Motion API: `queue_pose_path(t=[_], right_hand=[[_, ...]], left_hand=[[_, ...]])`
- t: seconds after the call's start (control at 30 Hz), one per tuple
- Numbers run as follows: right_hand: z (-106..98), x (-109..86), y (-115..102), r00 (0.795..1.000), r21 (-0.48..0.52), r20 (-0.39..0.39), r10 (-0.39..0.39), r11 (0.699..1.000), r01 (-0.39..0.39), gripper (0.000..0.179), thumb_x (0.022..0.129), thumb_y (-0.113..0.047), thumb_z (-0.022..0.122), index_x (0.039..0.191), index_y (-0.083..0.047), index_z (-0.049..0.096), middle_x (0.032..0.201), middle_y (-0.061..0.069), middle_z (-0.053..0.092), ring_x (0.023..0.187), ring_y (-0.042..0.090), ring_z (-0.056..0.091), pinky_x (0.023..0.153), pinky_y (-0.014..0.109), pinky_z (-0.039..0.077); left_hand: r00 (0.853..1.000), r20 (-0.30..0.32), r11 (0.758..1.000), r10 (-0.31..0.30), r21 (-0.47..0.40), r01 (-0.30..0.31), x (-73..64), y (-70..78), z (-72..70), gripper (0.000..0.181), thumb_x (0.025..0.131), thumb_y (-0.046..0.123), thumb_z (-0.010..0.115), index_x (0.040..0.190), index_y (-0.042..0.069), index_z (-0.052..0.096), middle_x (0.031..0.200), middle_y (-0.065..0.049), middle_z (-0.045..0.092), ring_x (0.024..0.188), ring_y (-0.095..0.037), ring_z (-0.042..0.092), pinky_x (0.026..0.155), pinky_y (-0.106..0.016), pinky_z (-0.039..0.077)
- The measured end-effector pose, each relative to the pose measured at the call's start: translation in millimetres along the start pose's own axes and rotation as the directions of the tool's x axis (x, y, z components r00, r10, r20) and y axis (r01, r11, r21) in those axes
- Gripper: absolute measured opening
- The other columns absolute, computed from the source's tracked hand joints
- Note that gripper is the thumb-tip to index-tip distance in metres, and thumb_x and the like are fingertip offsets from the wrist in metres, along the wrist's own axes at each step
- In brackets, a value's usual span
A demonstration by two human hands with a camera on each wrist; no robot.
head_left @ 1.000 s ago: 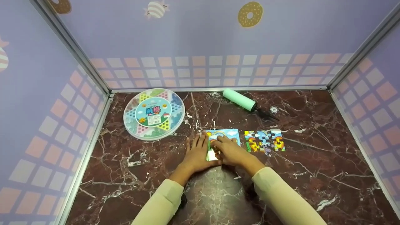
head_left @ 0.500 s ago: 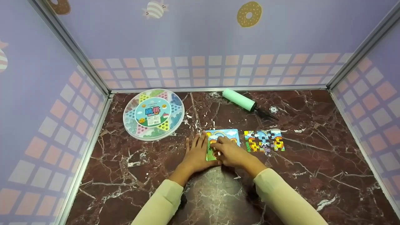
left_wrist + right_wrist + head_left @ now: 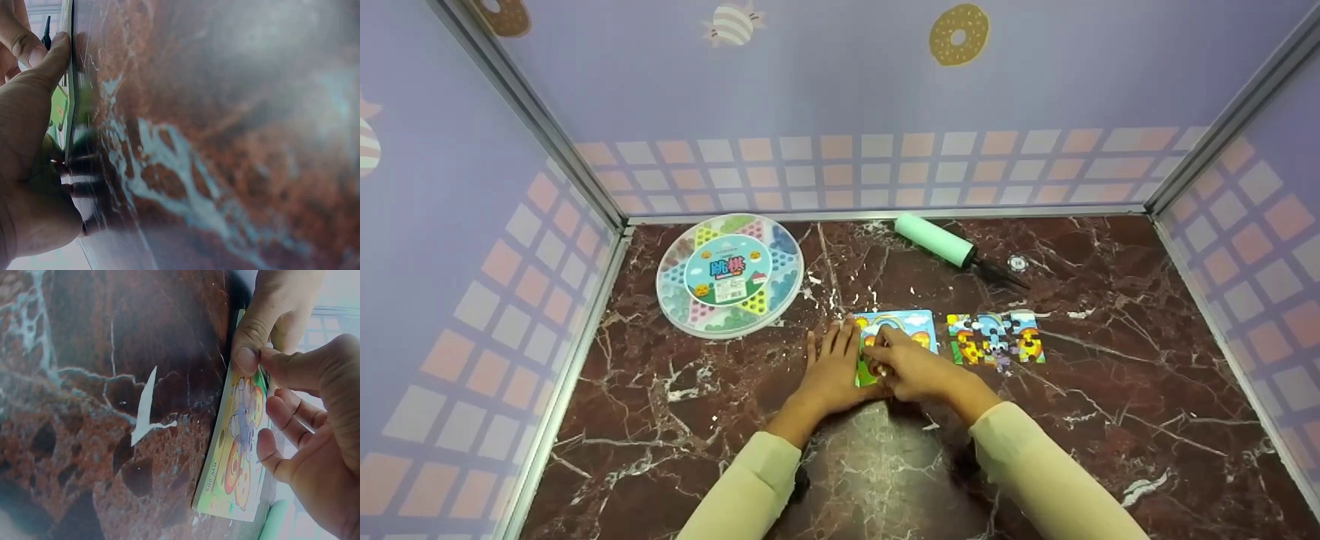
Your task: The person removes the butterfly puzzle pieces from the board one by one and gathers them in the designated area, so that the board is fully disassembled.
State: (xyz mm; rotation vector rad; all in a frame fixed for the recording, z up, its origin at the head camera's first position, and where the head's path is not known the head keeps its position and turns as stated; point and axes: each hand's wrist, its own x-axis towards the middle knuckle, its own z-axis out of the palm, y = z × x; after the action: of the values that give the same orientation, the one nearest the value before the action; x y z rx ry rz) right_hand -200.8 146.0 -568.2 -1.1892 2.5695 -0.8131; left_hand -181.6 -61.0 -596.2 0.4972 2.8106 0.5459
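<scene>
A small picture jigsaw puzzle board (image 3: pixel 911 321) lies flat, with cartoon figures on it in the right wrist view. My left hand (image 3: pixel 834 375) rests along its left side, fingers straight, with the thumb (image 3: pixel 247 357) on its near edge. Over the board's left part, my right hand (image 3: pixel 919 369) has curled fingers and pinches a puzzle piece mostly hidden by the fingertips. Both thumbs are close together in the right wrist view. Just right of the board sits a group of loose puzzle pieces (image 3: pixel 994 337), partly fitted together.
A round Chinese checkers box (image 3: pixel 727 274) lies at the back left. A mint-green hand pump (image 3: pixel 934 240) with a black nozzle lies at the back, beside a small round chip (image 3: pixel 1018 263). Patterned walls enclose the marbled table (image 3: pixel 1110 420) at the back and sides.
The bright white glare at the board's lower left has gone, and green shows there. My right fingers have shifted slightly over the board; the left hand has stayed put.
</scene>
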Motion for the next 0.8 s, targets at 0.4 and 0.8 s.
queue_pose_path(t=[0.4, 0.8], right_hand=[[-0.8, -0.4, -2.2, 1.0, -0.073, 0.015, -0.008, 0.997, 0.009, 0.036, 0.085, 0.002, 0.081, 0.121, -0.004, 0.076, 0.119, 0.012, 0.059, 0.108, 0.028, 0.058, 0.094, 0.046, 0.058], [-2.1, -7.1, 0.8, 1.0, -0.077, -0.012, -0.029, 0.997, 0.028, 0.033, 0.09, -0.006, 0.083, 0.122, -0.013, 0.079, 0.121, 0.01, 0.063, 0.111, 0.028, 0.063, 0.1, 0.052, 0.058]], left_hand=[[1.0, -0.019, 1.0, 0.007, -0.028, -0.008, 1.9, -1.2, 3.0, 0.127, 0.089, 0.078, 0.074, 0.176, 0.001, 0.022, 0.186, -0.019, 0.015, 0.173, -0.043, 0.012, 0.137, -0.074, 0.0], [1.0, -0.007, 1.0, -0.002, -0.016, 0.002, 1.8, -1.1, 4.2, 0.127, 0.09, 0.081, 0.07, 0.176, 0.001, 0.021, 0.187, -0.017, 0.013, 0.174, -0.043, 0.011, 0.137, -0.074, -0.001]])
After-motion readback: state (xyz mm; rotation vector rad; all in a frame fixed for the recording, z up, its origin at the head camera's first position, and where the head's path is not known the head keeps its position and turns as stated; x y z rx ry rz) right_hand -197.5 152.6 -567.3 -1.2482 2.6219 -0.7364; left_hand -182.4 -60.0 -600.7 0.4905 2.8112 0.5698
